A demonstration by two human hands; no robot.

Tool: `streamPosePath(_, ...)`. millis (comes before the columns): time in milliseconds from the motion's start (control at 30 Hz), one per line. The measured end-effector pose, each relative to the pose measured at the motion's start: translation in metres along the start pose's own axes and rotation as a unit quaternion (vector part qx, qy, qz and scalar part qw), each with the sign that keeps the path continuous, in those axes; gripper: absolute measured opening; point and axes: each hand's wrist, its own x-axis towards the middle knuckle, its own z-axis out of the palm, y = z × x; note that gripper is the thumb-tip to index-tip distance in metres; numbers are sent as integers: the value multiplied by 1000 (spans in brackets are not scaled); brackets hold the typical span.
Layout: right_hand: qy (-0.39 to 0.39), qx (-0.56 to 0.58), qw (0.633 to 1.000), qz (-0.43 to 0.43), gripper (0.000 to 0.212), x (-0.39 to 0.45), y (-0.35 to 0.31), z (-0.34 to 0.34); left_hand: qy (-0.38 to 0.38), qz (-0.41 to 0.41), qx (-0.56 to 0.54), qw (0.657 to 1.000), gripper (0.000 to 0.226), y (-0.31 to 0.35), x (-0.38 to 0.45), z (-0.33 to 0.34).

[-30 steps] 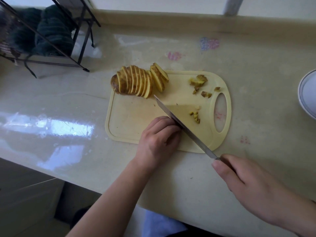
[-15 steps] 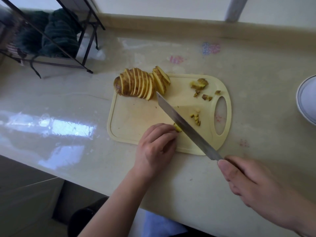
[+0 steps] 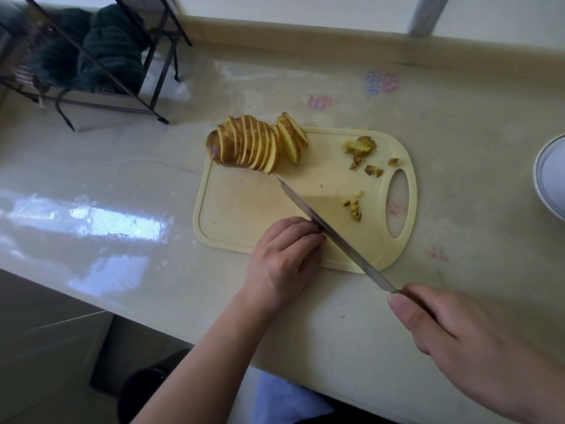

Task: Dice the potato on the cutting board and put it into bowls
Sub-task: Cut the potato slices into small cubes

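Gripping knife (image 3: 336, 234) handle, right hand (image 3: 467, 341); left hand (image 3: 284, 258) curled at cutting board (image 3: 244, 209) near edge, contents hidden. Sliced potato (image 3: 250, 145) far-left corner; dice (image 3: 354, 206) right; bowl (image 3: 547, 179) right edge.

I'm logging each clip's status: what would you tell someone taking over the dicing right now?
Left hand: fingers curled at the cutting board's near edge, against the blade; whatever is under them is hidden.
Right hand: grips the knife handle.
Sliced potato sits at the board's far left corner.
Done: slicing, a few diced bits near the handle hole.
Left: dice the slices, move everything into bowls; one bowl at the right edge.
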Motion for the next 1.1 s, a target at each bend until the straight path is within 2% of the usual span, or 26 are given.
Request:
streamPosePath(267, 21, -32, 999, -3, 80, -3, 7, 3, 2, 7, -7, 1000, 13, 0, 2, 1)
streamPosePath(433, 33, -28, 999, 0, 59, 5, 4, 9, 2, 5, -17, 1000, 11, -1, 3, 2)
streamPosePath(567, 33, -25, 999, -26, 53, 24, -2, 14, -7, -1, -21, 1000, 11, -2, 3, 2)
streamPosePath(700, 32, -5, 999, -24, 62, 25, 4, 8, -3, -7, -22, 1000, 10, 0, 4, 2)
streamPosePath(800, 36, 12, 999, -12, 60, 20, 14, -3, 1, -20, -20, 1000, 11, 3, 4, 2)
streamPosePath(900, -2, 90, 995, 29, 78, 20, 22, -10, 8, -27, -1, 1000, 6, 6, 2, 1)
streamPosePath(1033, 10, -12, 997, -69, 63, 25, 21, -18, 21, -102, 36, 994, 19, 7, 1, 0)
streamPosePath(1100, 21, -53, 993, -100, 56, 22, 20, -24, 3, -88, 41, 995, 20, 7, 4, 1)
